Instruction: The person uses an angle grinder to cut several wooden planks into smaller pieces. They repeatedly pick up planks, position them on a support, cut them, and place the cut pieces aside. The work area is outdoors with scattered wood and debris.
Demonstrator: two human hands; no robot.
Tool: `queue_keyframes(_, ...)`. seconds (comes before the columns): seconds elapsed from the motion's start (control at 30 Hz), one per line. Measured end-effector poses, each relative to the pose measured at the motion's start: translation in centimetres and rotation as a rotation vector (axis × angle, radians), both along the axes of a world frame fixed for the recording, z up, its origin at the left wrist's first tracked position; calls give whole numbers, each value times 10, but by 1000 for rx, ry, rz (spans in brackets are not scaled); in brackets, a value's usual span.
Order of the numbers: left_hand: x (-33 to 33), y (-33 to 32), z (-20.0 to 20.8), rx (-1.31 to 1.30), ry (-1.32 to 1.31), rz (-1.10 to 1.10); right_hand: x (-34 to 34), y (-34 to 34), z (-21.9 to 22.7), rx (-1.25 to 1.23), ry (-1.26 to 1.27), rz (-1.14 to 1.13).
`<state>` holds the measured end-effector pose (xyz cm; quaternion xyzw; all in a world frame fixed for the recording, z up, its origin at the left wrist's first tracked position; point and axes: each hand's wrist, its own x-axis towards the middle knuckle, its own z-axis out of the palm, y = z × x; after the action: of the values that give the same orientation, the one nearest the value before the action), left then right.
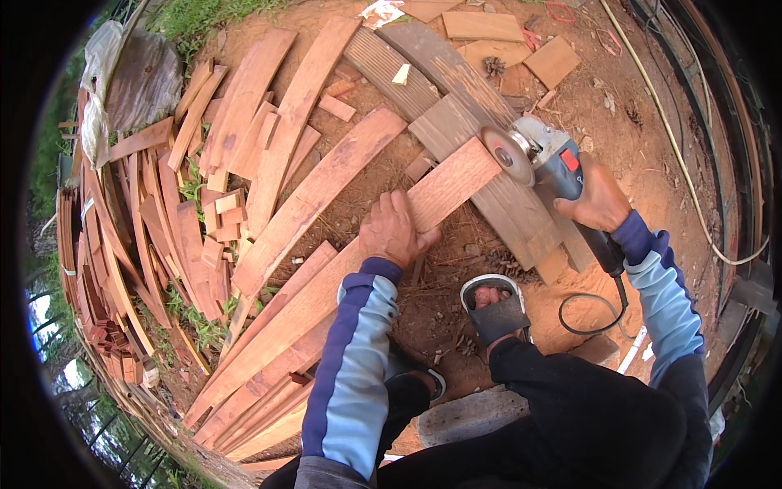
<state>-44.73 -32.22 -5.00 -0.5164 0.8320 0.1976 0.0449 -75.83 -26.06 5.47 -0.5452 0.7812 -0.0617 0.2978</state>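
Note:
My right hand [599, 196] is wrapped round the body of a blue-grey angle grinder [560, 169] with a red button. Its round disc [507, 155] stands at the far end of a long reddish wooden plank [452, 186], touching it or very close. My left hand [394, 231] grips that plank around its middle, fingers over the top and thumb along the near side. The plank's far end rests over brown weathered boards [513, 213] on the ground, and its near end runs down to the lower left among other planks.
Many loose planks [318, 200] and short offcuts lie to the left, with a bundled stack [110, 326] beyond. The grinder's black cord [590, 330] loops beside my sandalled foot [493, 303]. A concrete block [472, 416] sits between my legs. A pale hose [676, 138] crosses the dirt at right.

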Motion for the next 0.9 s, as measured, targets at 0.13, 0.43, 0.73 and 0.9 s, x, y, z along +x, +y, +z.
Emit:
queue_keyframes(0.13,0,0,-1,0,5,5,-3,9,-5,-8,-24,-5)
queue_keyframes(0.43,1,0,-5,7,35,0,-6,8,-14,-60,-13,6)
queue_keyframes(0.73,1,0,-3,10,25,-7,-1,-1,-11,-32,-9,8)
queue_keyframes(0.9,2,0,-3,14,26,3,2,-6,-9,-17,-14,-7)
